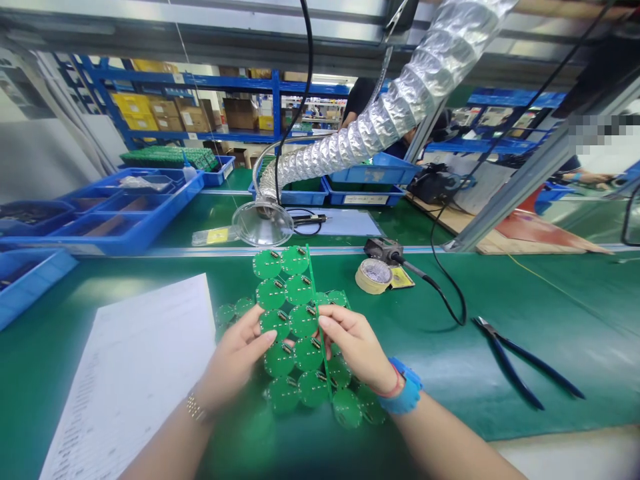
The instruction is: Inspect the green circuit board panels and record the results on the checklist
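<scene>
A panel of round green circuit boards (293, 320) with small components soldered on is raised above the green bench mat (440, 393). My left hand (235, 357) grips the panel's left side, with the fingers pressed onto the boards. My right hand (356, 350) pinches the panel near a narrow green board strip (314, 293) running lengthwise through it. The hands hide part of the panel. To the left of my left hand lies a printed paper sheet (135, 380). Blue-handled side cutters (520, 363) rest on the mat to the right.
A roll of solder (374, 275) and a soldering iron (385, 250) with a black cable sit beyond my right hand. A magnifier lamp (263, 223), silver fume duct (390, 107), and blue trays (115, 207) stand behind. Blue shelves hold cartons farther back.
</scene>
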`<state>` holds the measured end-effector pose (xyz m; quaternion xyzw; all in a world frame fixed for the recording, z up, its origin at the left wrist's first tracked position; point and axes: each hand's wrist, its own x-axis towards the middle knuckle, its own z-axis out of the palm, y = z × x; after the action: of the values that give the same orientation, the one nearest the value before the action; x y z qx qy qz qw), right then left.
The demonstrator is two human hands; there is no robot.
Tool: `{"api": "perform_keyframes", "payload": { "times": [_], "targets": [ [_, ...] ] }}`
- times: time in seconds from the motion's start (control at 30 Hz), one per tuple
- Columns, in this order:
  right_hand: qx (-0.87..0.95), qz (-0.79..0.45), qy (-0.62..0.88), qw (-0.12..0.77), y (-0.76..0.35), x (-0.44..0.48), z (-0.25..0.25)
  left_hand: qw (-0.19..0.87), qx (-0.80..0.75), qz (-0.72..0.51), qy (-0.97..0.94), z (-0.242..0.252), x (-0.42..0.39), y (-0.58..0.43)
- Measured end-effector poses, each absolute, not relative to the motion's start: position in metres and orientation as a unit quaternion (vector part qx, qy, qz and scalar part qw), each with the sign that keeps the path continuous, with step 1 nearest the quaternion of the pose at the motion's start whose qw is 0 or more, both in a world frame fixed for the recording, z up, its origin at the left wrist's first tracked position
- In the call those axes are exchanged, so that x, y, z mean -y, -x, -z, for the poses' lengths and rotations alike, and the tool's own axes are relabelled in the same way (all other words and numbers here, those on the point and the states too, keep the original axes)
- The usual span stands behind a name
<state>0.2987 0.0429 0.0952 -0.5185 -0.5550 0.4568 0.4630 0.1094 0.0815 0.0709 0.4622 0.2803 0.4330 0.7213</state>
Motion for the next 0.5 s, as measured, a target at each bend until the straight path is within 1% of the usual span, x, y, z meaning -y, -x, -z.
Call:
{"api": "perform_keyframes", "payload": {
  "times": [0.1,0.17,0.3,0.43,0.5],
  "targets": [
    [0.526,-0.473,0.484,0.515,-0.3001,-0.0445,-0.0938,0.734,-0.258,-0.421,-0.466,-0.0747,-0.0826,-0.1085],
    [0.516,-0.477,0.471,0.534,-0.2999,-0.0454,-0.0925,0.733,-0.253,-0.418,-0.473,-0.0765,-0.0831,-0.1082],
    [0.521,-0.476,0.497,0.506,-0.2977,-0.0454,-0.092,0.703,-0.273,-0.416,-0.508,-0.0759,-0.0824,-0.1088],
    [0.533,-0.442,0.543,0.475,-0.2958,-0.0444,-0.0939,0.645,-0.313,-0.418,-0.558,-0.0746,-0.0793,-0.1089],
    [0.539,-0.424,0.556,0.469,-0.2953,-0.0443,-0.0947,0.634,-0.322,-0.418,-0.565,-0.0747,-0.0779,-0.1087]
  ]
}}
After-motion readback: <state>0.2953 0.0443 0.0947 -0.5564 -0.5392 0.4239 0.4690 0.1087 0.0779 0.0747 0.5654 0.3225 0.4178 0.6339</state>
